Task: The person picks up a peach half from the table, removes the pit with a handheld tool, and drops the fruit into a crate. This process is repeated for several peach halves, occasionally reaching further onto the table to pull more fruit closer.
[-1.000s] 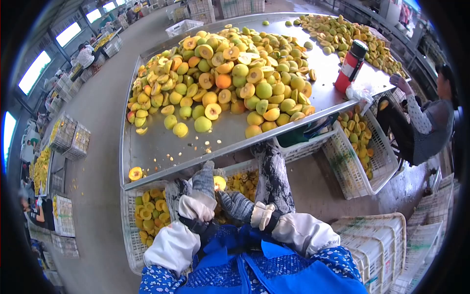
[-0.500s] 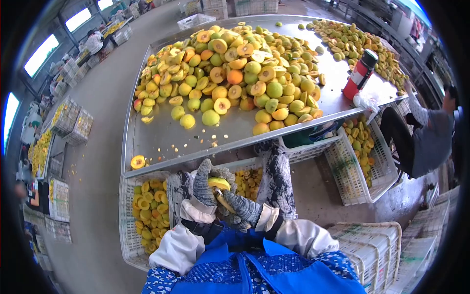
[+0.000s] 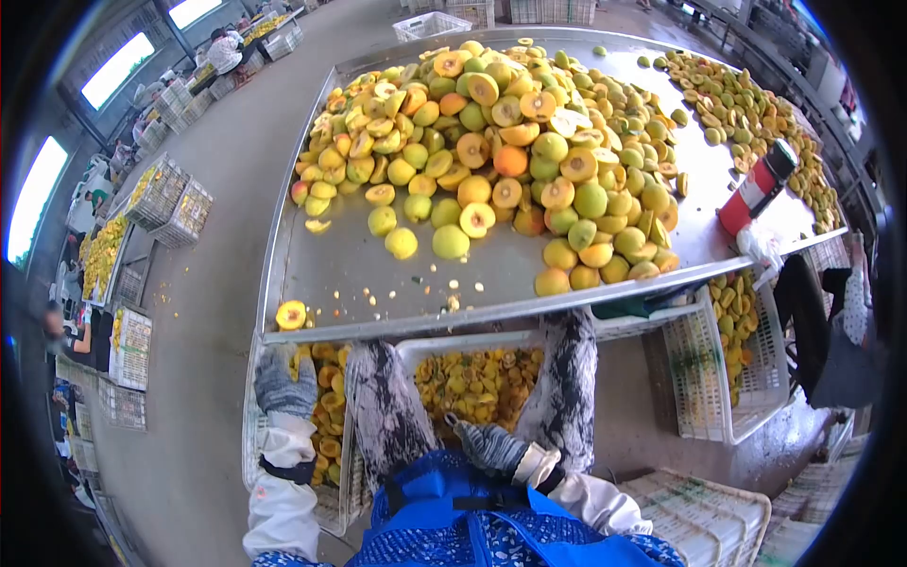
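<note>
My left hand (image 3: 286,381), in a grey knitted glove, is over the left crate (image 3: 253,444), its fingers round a yellow fruit piece (image 3: 301,361). Below it the crate holds many halved yellow fruits (image 3: 329,414). In a similar glove, my right hand (image 3: 488,447) is closed near my lap, gripping a small tool with a looped metal tip (image 3: 453,420). Between my knees stands another crate with smaller fruit pieces (image 3: 477,386). One cut fruit half (image 3: 291,315) lies at the metal table's near left corner.
The metal table (image 3: 359,274) carries a large heap of halved fruits (image 3: 510,151). A red bottle (image 3: 756,187) and a plastic bag (image 3: 759,243) are at its right. A co-worker (image 3: 846,331) sits at the far right. White crates (image 3: 699,515) stand on the floor.
My left hand has moved away from my right hand, left to the crate, with a fruit piece. My right hand has dropped slightly toward my lap. The view has shifted.
</note>
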Tool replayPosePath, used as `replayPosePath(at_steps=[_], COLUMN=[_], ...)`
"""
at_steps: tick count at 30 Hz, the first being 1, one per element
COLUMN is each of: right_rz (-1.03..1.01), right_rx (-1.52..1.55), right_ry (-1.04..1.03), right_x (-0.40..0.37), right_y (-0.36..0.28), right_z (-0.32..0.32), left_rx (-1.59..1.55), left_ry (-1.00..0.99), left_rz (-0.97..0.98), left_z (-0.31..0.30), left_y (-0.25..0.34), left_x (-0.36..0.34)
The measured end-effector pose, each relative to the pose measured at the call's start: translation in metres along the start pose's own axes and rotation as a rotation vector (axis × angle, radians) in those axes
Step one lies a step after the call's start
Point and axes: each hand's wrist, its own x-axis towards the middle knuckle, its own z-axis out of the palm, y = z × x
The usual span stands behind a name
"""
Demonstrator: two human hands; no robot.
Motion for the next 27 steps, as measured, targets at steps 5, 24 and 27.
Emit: replayPosePath(at_steps=[5, 24, 27], right_rz=[0.361, 0.345, 0.288], right_rx=[0.738, 0.673, 0.539], right_ry=[0.011, 0.363, 0.413], right_x=[0.013, 0.060, 0.066], right_y=[0.017, -0.059, -0.086], right_z=[0.023, -0.098, -0.122], left_rx=[-0.308, -2.164, -2.114], left_ry=[-0.096, -0.680, -0.546], left_rz=[0.290, -0.698, -0.764], left_z=[0.008, 0.014, 0.044], left_y=[0.101, 0.142, 0.143], left_x=[0.137, 0.074, 0.038])
